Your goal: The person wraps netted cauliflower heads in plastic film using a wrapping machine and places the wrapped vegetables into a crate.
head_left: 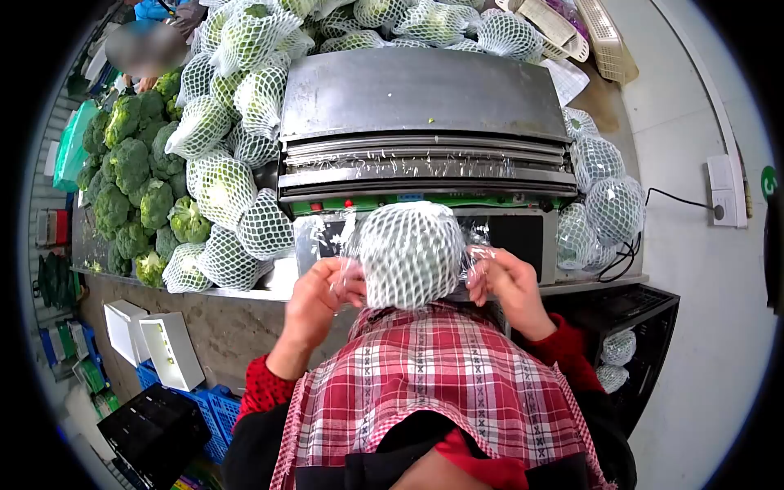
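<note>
A round vegetable in white foam netting (414, 255) is in front of my apron, at the near edge of a metal sealing machine (425, 98). Clear plastic film shows on both sides of it. My left hand (324, 296) is at its left side, fingers pinched on the film. On the right, my right hand (508, 282) pinches the film with bent fingers. The machine's slotted bar (429, 159) lies just beyond the netted vegetable, with small white scraps on it.
Bare broccoli heads (131, 163) and netted vegetables (220, 188) are piled at the left. More netted ones (614, 210) lie right of the machine. A black crate (645, 327) stands below right. Another person's hand (145, 83) shows at the upper left.
</note>
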### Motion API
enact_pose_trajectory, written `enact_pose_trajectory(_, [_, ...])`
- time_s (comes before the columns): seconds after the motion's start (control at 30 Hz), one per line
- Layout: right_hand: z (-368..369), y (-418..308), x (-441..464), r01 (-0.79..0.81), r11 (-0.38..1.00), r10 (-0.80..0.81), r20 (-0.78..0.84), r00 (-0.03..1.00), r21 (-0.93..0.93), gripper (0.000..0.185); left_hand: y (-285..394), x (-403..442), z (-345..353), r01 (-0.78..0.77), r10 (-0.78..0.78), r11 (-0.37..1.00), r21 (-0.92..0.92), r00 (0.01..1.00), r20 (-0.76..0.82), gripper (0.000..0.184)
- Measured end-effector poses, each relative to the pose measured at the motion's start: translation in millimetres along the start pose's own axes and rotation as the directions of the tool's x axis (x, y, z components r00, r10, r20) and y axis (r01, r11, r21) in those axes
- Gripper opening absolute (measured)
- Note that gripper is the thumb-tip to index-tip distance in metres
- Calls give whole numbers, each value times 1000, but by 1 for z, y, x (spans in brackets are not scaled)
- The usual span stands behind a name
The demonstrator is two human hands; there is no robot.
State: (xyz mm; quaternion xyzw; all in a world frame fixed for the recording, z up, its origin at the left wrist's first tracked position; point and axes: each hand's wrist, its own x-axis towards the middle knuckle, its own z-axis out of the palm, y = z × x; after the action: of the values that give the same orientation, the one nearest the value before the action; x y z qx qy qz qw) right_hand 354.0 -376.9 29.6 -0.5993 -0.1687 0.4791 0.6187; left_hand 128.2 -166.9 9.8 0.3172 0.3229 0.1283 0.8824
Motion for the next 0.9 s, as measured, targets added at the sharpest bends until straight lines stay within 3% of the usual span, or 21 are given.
enact_pose_trajectory(0.07, [15,5,6,-7,984,-14,-121,993,-178,22,-16,-12,14,-220,255,941,258,960,-112,21])
enact_pose_trajectory(0.1, [16,9,13,-14,967,-32,-179,983,-253,23,-19,-15,8,-219,255,940,262,961,-108,21])
enact_pose_trajectory(0.17, [11,12,22,114,935,-229,-324,918,-337,28,-22,-26,-8,-390,583,746,540,775,-246,27])
enact_pose_trajectory(0.2, [1,7,14,35,954,-142,-346,927,-298,29,-19,-38,-11,-344,635,723,599,671,-382,33])
enact_pose_trajectory(0.23, [-10,3,4,-49,966,-51,-371,927,-255,31,-10,-55,-5,-321,516,849,419,670,-534,35])
enact_pose_trajectory(0.3, [-25,23,-32,-242,942,153,-348,925,-231,33,-11,-74,-14,-76,322,926,370,671,-668,34])
enact_pose_trajectory(0.33, [-39,44,-43,-344,918,266,-337,903,-199,34,-26,-68,-36,156,241,868,471,696,-676,33])
enact_pose_trajectory(0.37, [-39,65,-46,-467,830,343,-382,858,-305,34,-54,-49,-68,360,168,751,554,708,-686,33])
enact_pose_trajectory(0.4, [-47,108,-47,-412,774,308,-283,908,-481,27,-91,-26,-98,455,48,615,644,794,-606,31])
enact_pose_trajectory(0.43, [-42,137,-42,-371,719,312,-205,928,-587,21,-121,-6,-89,291,203,389,874,899,-389,32])
enact_pose_trajectory(0.47, [-34,174,-32,-408,717,318,-256,913,-565,18,-152,10,-84,69,224,469,881,955,-194,30])
enact_pose_trajectory(0.5, [-24,191,-25,-326,776,243,-220,945,-540,17,-176,20,-76,-86,189,690,719,980,-64,28])
enact_pose_trajectory(0.53, [-7,186,-24,-153,891,105,-134,985,-427,17,-185,26,-63,-163,180,796,583,983,29,26])
enact_pose_trajectory(0.57, [13,168,-23,72,968,-84,-39,996,-242,17,-182,34,-51,-246,222,786,567,969,112,24])
enact_pose_trajectory(0.6, [30,152,-18,240,960,-237,43,971,-141,18,-169,38,-35,-348,293,703,620,936,194,23])
enact_pose_trajectory(0.63, [34,146,-4,284,922,-269,93,959,-263,16,-147,38,-17,-468,389,542,698,876,286,21])
enact_pose_trajectory(0.7, [42,136,12,312,833,-252,188,949,-457,13,-88,24,31,-630,544,74,773,675,498,19])
enact_pose_trajectory(0.77, [55,39,-1,388,903,-336,259,906,-185,14,-39,16,77,-721,591,-150,677,484,646,17])
enact_pose_trajectory(0.8, [67,34,-5,244,966,-257,320,912,81,17,-24,14,90,-824,558,-73,562,433,708,20])
enact_pose_trajectory(0.87, [75,26,-4,167,955,-276,518,810,247,23,7,9,118,-946,480,125,300,323,816,31])
enact_pose_trajectory(0.9, [75,34,-6,137,952,-270,542,796,273,26,17,6,123,-897,277,381,222,340,899,41])
